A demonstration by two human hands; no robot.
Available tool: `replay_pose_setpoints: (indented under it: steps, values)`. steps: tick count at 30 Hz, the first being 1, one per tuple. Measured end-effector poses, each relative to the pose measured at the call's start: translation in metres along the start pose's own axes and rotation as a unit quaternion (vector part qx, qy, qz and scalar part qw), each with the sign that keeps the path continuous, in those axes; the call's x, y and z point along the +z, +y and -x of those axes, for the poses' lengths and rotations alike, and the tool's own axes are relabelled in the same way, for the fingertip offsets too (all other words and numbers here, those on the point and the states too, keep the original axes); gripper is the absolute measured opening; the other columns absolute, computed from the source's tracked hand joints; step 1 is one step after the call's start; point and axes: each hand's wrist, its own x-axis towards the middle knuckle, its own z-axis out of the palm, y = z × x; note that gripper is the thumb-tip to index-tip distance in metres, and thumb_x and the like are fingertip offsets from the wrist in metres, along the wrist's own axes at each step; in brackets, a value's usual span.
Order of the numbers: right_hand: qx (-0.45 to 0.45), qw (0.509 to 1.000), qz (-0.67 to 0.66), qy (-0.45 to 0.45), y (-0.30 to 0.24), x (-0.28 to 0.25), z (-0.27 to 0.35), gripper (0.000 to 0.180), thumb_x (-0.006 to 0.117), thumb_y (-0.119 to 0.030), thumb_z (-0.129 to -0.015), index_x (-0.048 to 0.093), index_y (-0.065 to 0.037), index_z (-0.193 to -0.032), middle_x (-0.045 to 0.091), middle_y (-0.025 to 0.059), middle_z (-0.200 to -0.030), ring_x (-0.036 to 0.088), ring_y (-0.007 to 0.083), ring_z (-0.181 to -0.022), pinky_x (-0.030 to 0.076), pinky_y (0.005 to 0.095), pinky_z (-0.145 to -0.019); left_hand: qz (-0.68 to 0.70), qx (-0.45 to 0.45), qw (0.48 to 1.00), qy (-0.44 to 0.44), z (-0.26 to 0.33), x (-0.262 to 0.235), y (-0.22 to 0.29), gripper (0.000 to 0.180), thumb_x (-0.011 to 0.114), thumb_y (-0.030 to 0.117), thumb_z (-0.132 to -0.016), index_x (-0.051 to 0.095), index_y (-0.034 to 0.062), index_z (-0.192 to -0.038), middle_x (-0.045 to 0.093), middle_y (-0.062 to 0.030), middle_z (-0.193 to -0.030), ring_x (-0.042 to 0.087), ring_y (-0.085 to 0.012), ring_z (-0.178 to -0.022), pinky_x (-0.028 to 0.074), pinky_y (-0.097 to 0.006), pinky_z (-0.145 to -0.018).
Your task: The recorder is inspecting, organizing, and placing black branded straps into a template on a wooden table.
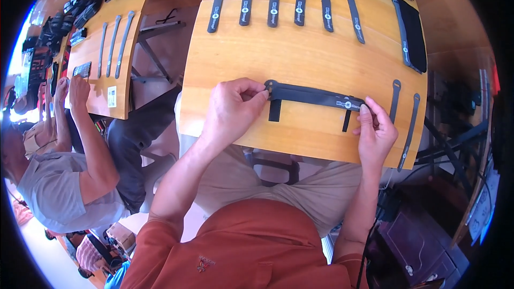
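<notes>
A dark grey strap [316, 94] lies crosswise over the near half of the wooden table, stretched between my hands. It may be more than one layer; I cannot tell. My left hand [238, 108] pinches its eyelet end between thumb and fingers. At the printed end, my right hand [377, 131] grips the tip between thumb and forefinger. Two short black strips stick out below the strap: a wider one [274, 111] near my left hand and a narrower one [346, 121] near my right. Their upper ends are hidden under the strap.
Several grey straps [274, 0] lie side by side along the far edge. Two more straps [395, 99] rest right of my right hand, near a black strap stack [411, 35]. At the left, a co-worker [69, 176] sits at another table [120, 96] with straps on it.
</notes>
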Motion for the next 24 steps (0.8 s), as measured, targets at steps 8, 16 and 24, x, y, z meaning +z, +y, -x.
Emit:
replay_pose_setpoints:
  steps: [8,16,24]
  values:
    - [-0.042,0.999,0.016,0.006,0.0074,0.0048,-0.0031,0.016,0.071,-0.005,-0.097,0.072,0.005,-0.11,0.068,0.0044,-0.087,0.057,0.0057,-0.061,0.043,0.0217,-0.051,0.035,-0.016,0.999,0.018,0.0004,0.0005,0.0024,0.014,0.071,0.005,-0.092,0.074,-0.008,-0.097,0.073,-0.0064,-0.075,0.064,-0.0071,-0.067,0.052,-0.024,-0.062]
    - [-0.096,0.993,0.072,0.016,0.0061,0.004,-0.0036,0.014,0.069,-0.001,-0.097,0.072,0.008,-0.107,0.071,0.0108,-0.091,0.064,0.0115,-0.076,0.049,0.0241,-0.065,0.042,-0.031,0.999,0.008,-0.0009,-0.0016,0.004,0.013,0.073,0.005,-0.092,0.075,-0.0071,-0.097,0.072,-0.0051,-0.074,0.063,-0.0056,-0.066,0.051,-0.023,-0.06]
    - [-0.095,0.992,0.087,0.013,0.006,0.0036,-0.0051,0.012,0.069,0.002,-0.095,0.072,0.009,-0.105,0.071,0.0126,-0.091,0.066,0.0134,-0.079,0.051,0.025,-0.069,0.032,-0.027,0.999,0.001,-0.0025,-0.0021,0.0005,0.013,0.074,0.006,-0.091,0.075,-0.0066,-0.096,0.072,-0.0051,-0.074,0.063,-0.0055,-0.066,0.05,-0.023,-0.059]
